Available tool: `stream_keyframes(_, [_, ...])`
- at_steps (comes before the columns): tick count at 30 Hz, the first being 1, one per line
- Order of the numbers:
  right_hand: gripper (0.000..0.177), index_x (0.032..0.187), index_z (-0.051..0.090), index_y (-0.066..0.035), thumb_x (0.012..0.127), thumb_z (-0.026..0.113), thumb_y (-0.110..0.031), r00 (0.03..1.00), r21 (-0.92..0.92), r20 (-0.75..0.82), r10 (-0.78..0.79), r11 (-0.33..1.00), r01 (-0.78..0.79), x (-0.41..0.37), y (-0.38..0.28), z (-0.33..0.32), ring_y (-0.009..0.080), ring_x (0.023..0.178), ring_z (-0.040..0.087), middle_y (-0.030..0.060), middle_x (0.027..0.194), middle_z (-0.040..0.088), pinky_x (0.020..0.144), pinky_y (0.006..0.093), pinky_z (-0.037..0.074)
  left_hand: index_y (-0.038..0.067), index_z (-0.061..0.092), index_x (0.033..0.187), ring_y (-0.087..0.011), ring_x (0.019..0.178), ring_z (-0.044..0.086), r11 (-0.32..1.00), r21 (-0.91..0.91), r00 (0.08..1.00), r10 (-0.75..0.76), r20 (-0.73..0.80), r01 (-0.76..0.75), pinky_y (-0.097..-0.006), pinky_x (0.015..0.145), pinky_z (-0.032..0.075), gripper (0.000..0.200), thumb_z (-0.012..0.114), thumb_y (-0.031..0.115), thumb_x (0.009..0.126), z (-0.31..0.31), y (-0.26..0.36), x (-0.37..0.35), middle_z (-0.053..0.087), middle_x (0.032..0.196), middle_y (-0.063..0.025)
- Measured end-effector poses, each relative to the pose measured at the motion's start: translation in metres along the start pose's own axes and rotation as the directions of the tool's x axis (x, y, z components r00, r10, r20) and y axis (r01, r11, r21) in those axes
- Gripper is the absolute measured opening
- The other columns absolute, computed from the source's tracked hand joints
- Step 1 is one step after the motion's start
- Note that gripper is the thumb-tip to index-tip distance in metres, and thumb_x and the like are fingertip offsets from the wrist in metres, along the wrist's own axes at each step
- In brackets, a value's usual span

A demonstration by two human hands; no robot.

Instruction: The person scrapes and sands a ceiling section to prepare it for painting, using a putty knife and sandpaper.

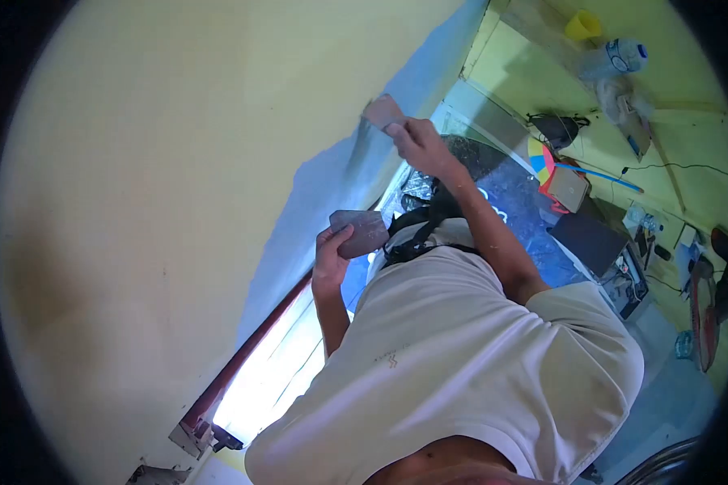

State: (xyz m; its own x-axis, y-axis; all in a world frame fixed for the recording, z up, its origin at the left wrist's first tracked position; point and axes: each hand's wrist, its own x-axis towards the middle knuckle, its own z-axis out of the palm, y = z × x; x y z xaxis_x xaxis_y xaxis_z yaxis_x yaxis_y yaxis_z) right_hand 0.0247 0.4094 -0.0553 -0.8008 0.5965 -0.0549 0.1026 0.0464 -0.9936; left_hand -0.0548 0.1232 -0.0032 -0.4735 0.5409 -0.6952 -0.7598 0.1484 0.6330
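Observation:
My left hand [330, 257] is closed on a flat grey-brown plate [364, 233], held up in front of my waist, near the wall. In my right hand [421, 145] is a smaller flat scraper-like plate [383, 111], pinched between thumb and fingers. Its outer edge is at the wall, where it meets or nearly meets the surface; exact contact is hard to tell. The wall has a cream area [178, 145] and a bluish area [323, 182] with an uneven border, and my right hand is over the bluish side.
A red-brown window frame [251, 339] with bright light lies below left. To the right are a plastic bottle [615, 58], a yellow cup [583, 25], a black bag [556, 128], a dark box [589, 242] and cables. A blue patterned surface [514, 206] shows beyond my right arm.

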Motion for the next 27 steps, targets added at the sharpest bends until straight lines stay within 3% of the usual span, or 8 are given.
stream_keyframes(6, [0.043, 0.089, 0.064, 0.004, 0.099, 0.053, -0.037, 0.997, -0.010, 0.040, 0.059, 0.998, -0.059, 0.001, -0.001, -0.009, 0.0091, 0.055, 0.048, 0.0012, 0.059, 0.052, 0.050, 0.0287, 0.041, -0.006, 0.064, 0.108, -0.0233, 0.093, 0.069, 0.999, 0.041, 1.000, 0.007, -0.005, -0.007, -0.0361, 0.088, 0.054, 0.024, 0.064, 0.006, 0.088, 0.002, 0.006, -0.001, 0.070, 0.103, -0.0144])
stream_keyframes(7, [0.044, 0.089, 0.063, 0.005, 0.099, 0.053, -0.037, 0.997, 0.026, -0.022, -0.068, 0.997, 0.069, 0.000, -0.008, 0.000, 0.0094, 0.055, 0.048, 0.0015, 0.059, 0.052, 0.050, 0.0291, 0.041, -0.006, 0.065, 0.108, -0.0223, 0.092, 0.069, 0.999, 0.032, 1.000, 0.018, -0.007, -0.018, -0.0353, 0.087, 0.053, 0.024, 0.065, 0.007, 0.088, 0.004, 0.005, -0.001, 0.070, 0.102, -0.0139])
stream_keyframes(10, [0.044, 0.091, 0.064, 0.005, 0.099, 0.053, -0.037, 0.995, -0.016, 0.096, 0.037, 0.999, -0.036, -0.003, -0.021, -0.004, 0.0094, 0.055, 0.049, 0.0017, 0.059, 0.052, 0.050, 0.0295, 0.042, -0.006, 0.065, 0.108, -0.0221, 0.093, 0.069, 0.999, 0.034, 1.000, 0.005, 0.020, -0.005, -0.0352, 0.087, 0.053, 0.025, 0.066, 0.007, 0.087, -0.001, 0.002, 0.001, 0.070, 0.102, -0.0136])
stream_keyframes(14, [0.045, 0.090, 0.064, 0.005, 0.098, 0.054, -0.038, 0.998, -0.027, -0.002, -0.055, 0.998, 0.055, 0.001, -0.011, -0.003, 0.0090, 0.055, 0.047, 0.0017, 0.059, 0.051, 0.050, 0.0298, 0.040, -0.006, 0.064, 0.108, -0.0225, 0.095, 0.068, 0.998, 0.063, 0.999, 0.020, -0.034, -0.018, -0.0356, 0.088, 0.053, 0.026, 0.067, 0.008, 0.086, 0.001, 0.004, 0.000, 0.069, 0.103, -0.0143])
stream_keyframes(18, [0.044, 0.090, 0.065, 0.005, 0.098, 0.053, -0.037, 0.994, -0.076, 0.107, 0.008, 0.997, 0.000, -0.003, -0.015, -0.001, 0.0103, 0.058, 0.049, 0.0028, 0.059, 0.052, 0.053, 0.0306, 0.042, -0.003, 0.066, 0.105, -0.0246, 0.095, 0.069, 1.000, 0.030, 1.000, -0.001, 0.008, 0.000, -0.0390, 0.089, 0.054, 0.021, 0.067, 0.005, 0.086, 0.003, 0.006, 0.003, 0.069, 0.104, -0.0140])
stream_keyframes(22, [0.046, 0.083, 0.063, 0.006, 0.097, 0.056, -0.038, 0.998, -0.068, 0.021, -0.059, 0.996, 0.060, -0.003, -0.020, 0.002, 0.0177, 0.054, 0.050, 0.0129, 0.057, 0.052, 0.054, 0.0378, 0.043, -0.005, 0.064, 0.109, -0.0240, 0.096, 0.068, 0.999, 0.049, 0.999, 0.012, -0.038, -0.010, -0.0367, 0.089, 0.053, 0.025, 0.066, 0.007, 0.087, 0.009, 0.011, -0.002, 0.069, 0.104, -0.0143])
stream_keyframes(23, [0.043, 0.092, 0.066, 0.004, 0.097, 0.055, -0.037, 0.997, -0.003, 0.070, 0.045, 0.999, -0.045, -0.006, -0.022, 0.002, 0.0195, 0.053, 0.051, 0.0152, 0.058, 0.053, 0.054, 0.0383, 0.043, -0.005, 0.064, 0.109, -0.0245, 0.095, 0.069, 0.999, 0.046, 0.999, 0.032, -0.040, -0.030, -0.0368, 0.089, 0.054, 0.025, 0.066, 0.007, 0.087, 0.003, 0.004, 0.003, 0.069, 0.103, -0.0144])
stream_keyframes(27, [0.046, 0.080, 0.061, 0.004, 0.097, 0.055, -0.038, 0.995, -0.073, 0.103, 0.013, 0.997, -0.006, -0.006, -0.013, 0.003, 0.0112, 0.056, 0.049, 0.0044, 0.059, 0.052, 0.052, 0.0316, 0.042, -0.004, 0.064, 0.109, -0.0247, 0.096, 0.069, 0.995, 0.091, 0.999, -0.044, 0.014, 0.042, -0.0401, 0.090, 0.055, 0.024, 0.065, 0.007, 0.087, 0.004, 0.006, 0.003, 0.070, 0.105, -0.0145])
